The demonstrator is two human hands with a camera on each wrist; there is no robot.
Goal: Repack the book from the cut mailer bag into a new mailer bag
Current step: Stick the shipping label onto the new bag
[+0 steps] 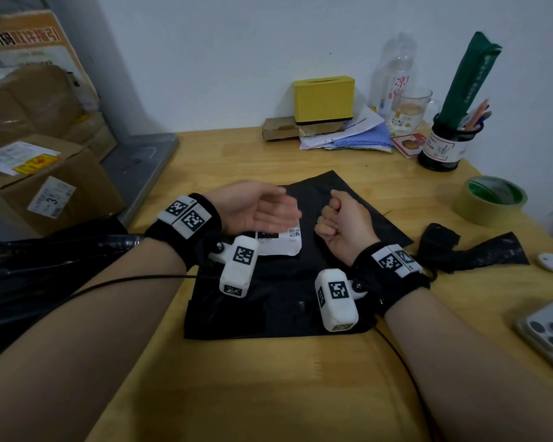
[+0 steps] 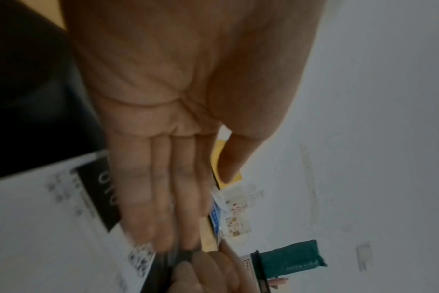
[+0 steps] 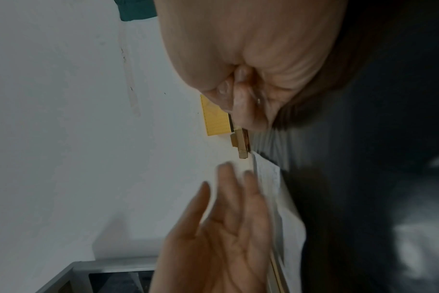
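You get soft, even, dim room light; wrist views are darker and motion-blurred, and the head view's edges bow.

Partly hidden under the left hand [image 1: 262,210]: white label [image 1: 281,242], print too small; fingertips [image 2: 148,234] motion-blurred, perhaps brushing it.

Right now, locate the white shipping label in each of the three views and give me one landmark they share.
Head: the white shipping label lies centre frame on the black mailer bag, partly under the left hand.
Left wrist: lower left, beside the fingers.
Right wrist: a thin edge-on white strip, centre right.
Shared landmark: the yellow box by the wall.
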